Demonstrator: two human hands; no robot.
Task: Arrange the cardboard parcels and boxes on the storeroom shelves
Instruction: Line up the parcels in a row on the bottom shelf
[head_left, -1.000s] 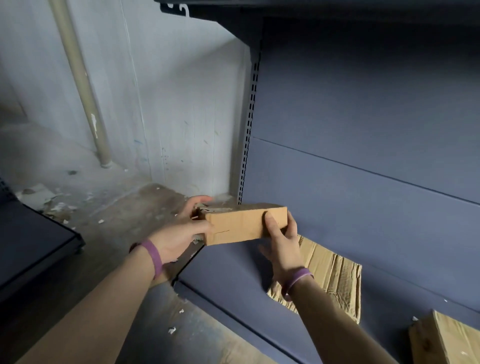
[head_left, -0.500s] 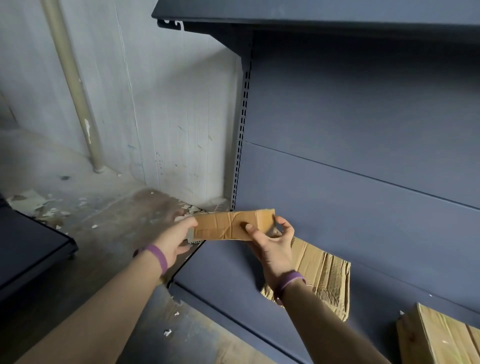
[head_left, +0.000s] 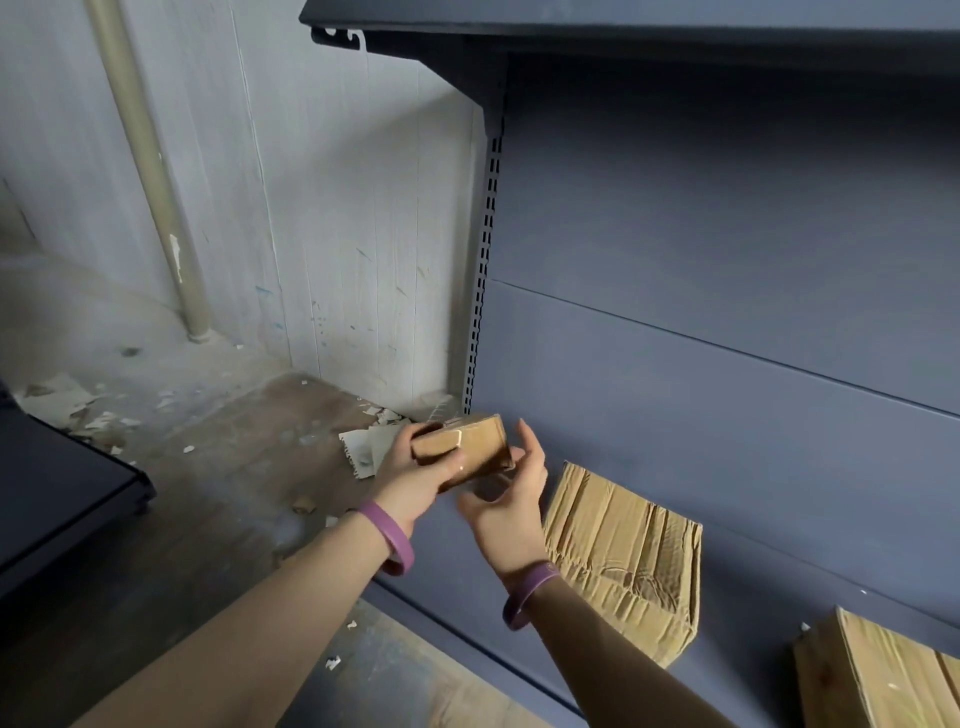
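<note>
A small brown cardboard box is held in the air in front of the left end of the dark blue bottom shelf. My left hand grips its near end, fingers curled round it. To the right and just below, my right hand is cupped loosely beside the box with its fingers spread; I cannot tell whether it touches. A crumpled cardboard parcel stands on the bottom shelf against the back panel. Another cardboard box sits further right on the same shelf.
An upper shelf juts out overhead. A slotted upright marks the rack's left end. Paper scraps litter the concrete floor by the wall. A beige pipe runs down the wall. Another dark rack's base lies at the left.
The small box has turned from broadside to end-on. My right hand has let go of its right end and now hovers cupped beside it. The left hand now wraps the box.
</note>
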